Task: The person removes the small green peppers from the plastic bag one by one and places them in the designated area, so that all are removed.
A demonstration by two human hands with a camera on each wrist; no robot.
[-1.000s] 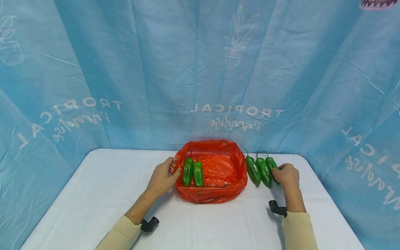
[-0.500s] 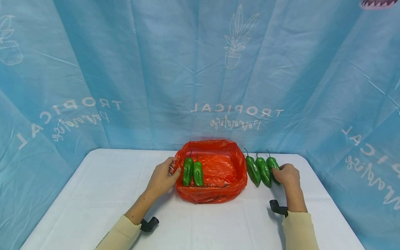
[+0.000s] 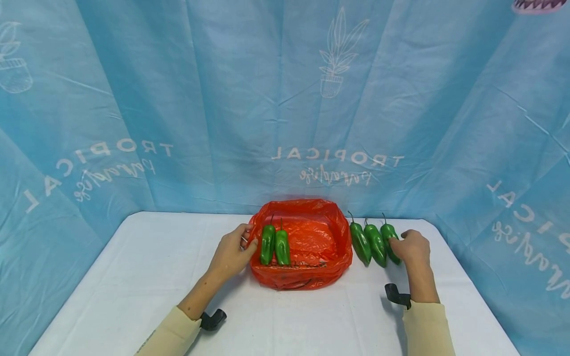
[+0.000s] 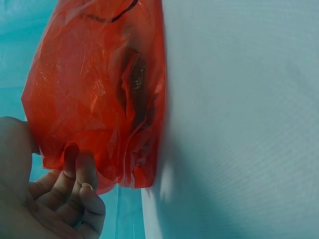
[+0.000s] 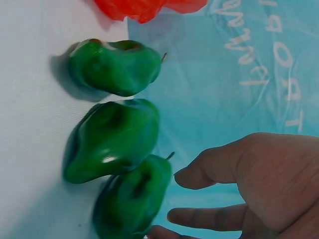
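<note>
On the white table, a red plastic bag (image 3: 313,237) lies with its mouth spread wide. Two green peppers (image 3: 267,244) rest side by side at its left, stems pointing away. My left hand (image 3: 230,253) holds the bag's left edge; in the left wrist view its curled fingers (image 4: 70,194) meet the red plastic. Right of the bag, three more green peppers form a row: a left one (image 3: 360,244), a middle one (image 3: 376,244) and a right one (image 3: 389,237). Beside the right pepper is my right hand (image 3: 414,251), its thumb (image 5: 204,167) and fingers spread apart around nothing.
A blue curtain (image 3: 222,109) with white printing hangs behind the table's back edge. Black wrist mounts (image 3: 213,320) sit on both forearms. The white tabletop (image 3: 307,326) stretches in front of the bag.
My right hand has let go of the right pepper and drawn slightly right. That pepper has turned a little and shifted slightly. The left hand and the bag have stayed put.
</note>
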